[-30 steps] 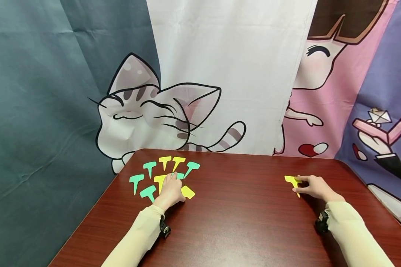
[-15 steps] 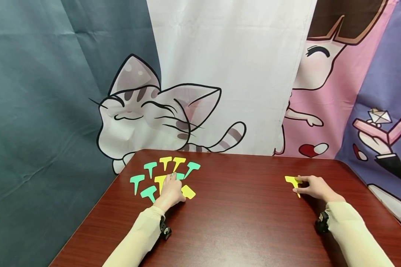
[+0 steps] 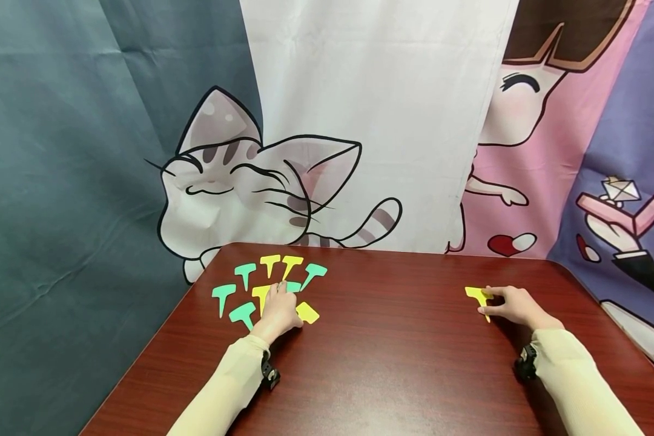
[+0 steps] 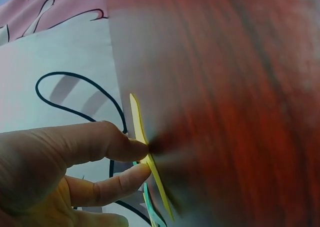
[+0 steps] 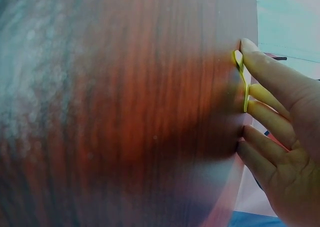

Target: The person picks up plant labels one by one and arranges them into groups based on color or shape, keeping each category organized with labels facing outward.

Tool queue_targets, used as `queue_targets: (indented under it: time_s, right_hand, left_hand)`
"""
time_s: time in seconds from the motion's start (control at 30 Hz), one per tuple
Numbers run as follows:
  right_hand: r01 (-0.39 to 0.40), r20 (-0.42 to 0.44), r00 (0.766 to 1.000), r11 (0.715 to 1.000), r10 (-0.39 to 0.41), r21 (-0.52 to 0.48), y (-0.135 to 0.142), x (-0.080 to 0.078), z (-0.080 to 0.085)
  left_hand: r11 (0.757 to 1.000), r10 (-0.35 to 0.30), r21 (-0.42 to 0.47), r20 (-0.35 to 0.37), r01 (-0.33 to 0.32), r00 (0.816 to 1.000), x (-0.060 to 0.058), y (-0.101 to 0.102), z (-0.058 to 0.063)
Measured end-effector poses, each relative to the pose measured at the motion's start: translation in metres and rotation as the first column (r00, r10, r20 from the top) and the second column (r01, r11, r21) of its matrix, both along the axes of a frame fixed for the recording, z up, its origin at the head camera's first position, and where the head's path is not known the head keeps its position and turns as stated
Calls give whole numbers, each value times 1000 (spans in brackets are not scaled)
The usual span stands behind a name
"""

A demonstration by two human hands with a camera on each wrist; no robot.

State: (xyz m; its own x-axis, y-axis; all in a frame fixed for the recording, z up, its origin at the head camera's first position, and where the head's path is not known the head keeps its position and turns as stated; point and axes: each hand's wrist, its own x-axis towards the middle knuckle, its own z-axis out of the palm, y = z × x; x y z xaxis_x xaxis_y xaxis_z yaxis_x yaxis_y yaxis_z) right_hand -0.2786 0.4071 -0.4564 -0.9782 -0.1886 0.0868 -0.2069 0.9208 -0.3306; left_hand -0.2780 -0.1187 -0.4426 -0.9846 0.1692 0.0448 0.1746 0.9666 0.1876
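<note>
Two hands (image 3: pixel 275 309) (image 3: pixel 515 304), five yellow tags (image 3: pixel 307 313), five green tags (image 3: pixel 244 272)

Plant labels (image 3: pixel 242 313) lie clustered on the counter's (image 3: pixel 392 363) left side: several left of the left hand (image 3: pixel 278 312), others behind it, one (image 3: pixel 307 313) just right. Well apart rightward, a lone label (image 3: pixel 475 293) sits between the right hand's (image 3: pixel 515 304) thumb and fingers. Behind the counter hangs a backdrop (image 3: pixel 381 109).
</note>
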Motion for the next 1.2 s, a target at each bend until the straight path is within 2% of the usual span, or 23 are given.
queue_targets:
  time_s: [0.27,0.63,0.8,1.0,1.2]
  right_hand:
    - [4,7,1000,1000,-4,1,0,-1,0]
    - [10,21,1000,1000,-10,0,0,-1,1]
    - [12,30,999,1000,-12,2,0,-2,0]
    - [12,27,1000,1000,-12,4,1,-2,0]
    - [6,19,1000,1000,-6,9,1,-2,-1]
  left_hand:
    - [999,11,-33,-3,-11,1000,4,0,5]
    - [1000,14,-6,109,-13,994,-1,0,10]
    - [1000,14,-7,129,-13,992,-2,0,10]
    - [1000,25,11,136,-27,990,-4,-1,9]
    - [999,1,53,94,-6,996,-3,-4,6]
